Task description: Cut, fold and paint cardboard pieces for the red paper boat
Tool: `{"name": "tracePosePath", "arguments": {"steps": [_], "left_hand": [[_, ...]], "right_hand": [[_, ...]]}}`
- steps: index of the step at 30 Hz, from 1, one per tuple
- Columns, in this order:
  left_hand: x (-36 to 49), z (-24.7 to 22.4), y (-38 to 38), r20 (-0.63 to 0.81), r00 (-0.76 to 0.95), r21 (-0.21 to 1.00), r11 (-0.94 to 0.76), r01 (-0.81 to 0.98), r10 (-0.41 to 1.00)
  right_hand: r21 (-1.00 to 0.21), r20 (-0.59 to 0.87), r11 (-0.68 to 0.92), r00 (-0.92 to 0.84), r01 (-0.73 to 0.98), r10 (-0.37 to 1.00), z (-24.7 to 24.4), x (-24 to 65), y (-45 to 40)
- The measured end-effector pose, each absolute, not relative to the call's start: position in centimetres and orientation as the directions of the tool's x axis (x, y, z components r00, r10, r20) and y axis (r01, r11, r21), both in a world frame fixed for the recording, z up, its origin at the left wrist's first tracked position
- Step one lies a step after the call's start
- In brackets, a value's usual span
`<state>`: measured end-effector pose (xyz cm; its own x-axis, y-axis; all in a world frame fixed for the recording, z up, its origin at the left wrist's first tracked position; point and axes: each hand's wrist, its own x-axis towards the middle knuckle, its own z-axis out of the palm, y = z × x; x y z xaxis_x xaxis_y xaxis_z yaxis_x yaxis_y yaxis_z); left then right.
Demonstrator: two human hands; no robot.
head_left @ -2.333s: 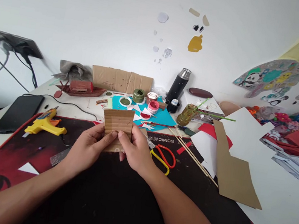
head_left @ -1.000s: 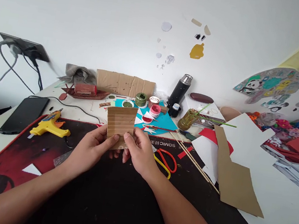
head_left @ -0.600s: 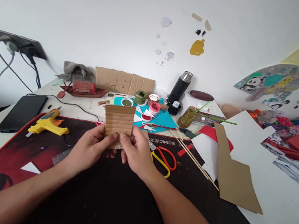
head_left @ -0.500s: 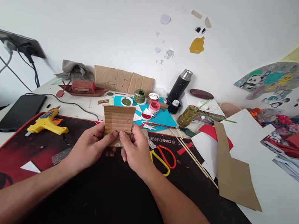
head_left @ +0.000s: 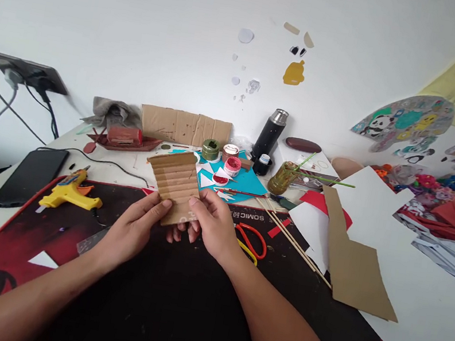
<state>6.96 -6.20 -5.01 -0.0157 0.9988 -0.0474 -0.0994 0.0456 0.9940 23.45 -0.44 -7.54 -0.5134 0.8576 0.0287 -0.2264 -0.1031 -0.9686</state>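
Between my two hands is a small piece of corrugated cardboard (head_left: 175, 185), creased crosswise into ridges and tilted to the left. My left hand (head_left: 138, 222) pinches its lower left edge, thumb on the front face. On the lower right edge, my right hand (head_left: 215, 224) grips with the thumb in front and fingers behind. Scissors (head_left: 253, 242) with red and yellow handles lie just beyond my right hand, their blades hidden by it. Left of my hands rests a yellow glue gun (head_left: 70, 194) on the dark desk mat (head_left: 170, 306).
Paint jars (head_left: 232, 165) stand on blue paper (head_left: 251, 185) at the back, beside a black thermos (head_left: 269, 134). A red model boat (head_left: 123, 138) and a phone (head_left: 30, 177) are on the left. Wooden sticks (head_left: 297, 246) and cut cardboard (head_left: 357, 268) lie right.
The cardboard piece has turned from upright to leaning left, and more of its lower face shows. My right hand has shifted slightly along its edge.
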Motion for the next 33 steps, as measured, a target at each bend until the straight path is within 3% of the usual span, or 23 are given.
{"name": "tracePosePath", "arguments": {"steps": [7,15,24,33], "left_hand": [[6.4,-5.8,-6.3,-0.017,-0.011,0.998,0.016,-0.061,1.000],[6.3,-6.6,-5.8,-0.008,0.024,0.985,0.012,-0.171,1.000],[5.9,-6.0,-6.0,-0.013,-0.027,0.997,0.011,-0.074,1.000],[6.3,-6.6,-5.8,0.000,-0.059,1.000,-0.001,-0.027,0.998]], "right_hand": [[-0.972,0.054,-0.063,-0.478,-0.224,0.877,-7.7,23.0,-1.2],[-0.979,0.053,-0.042,-0.444,-0.201,0.895,-8.0,22.9,-0.8],[-0.987,0.087,0.000,-0.528,-0.163,0.845,-7.7,22.8,-1.6],[-0.993,0.066,0.008,-0.493,-0.120,0.868,-8.3,22.4,-1.7]]}}
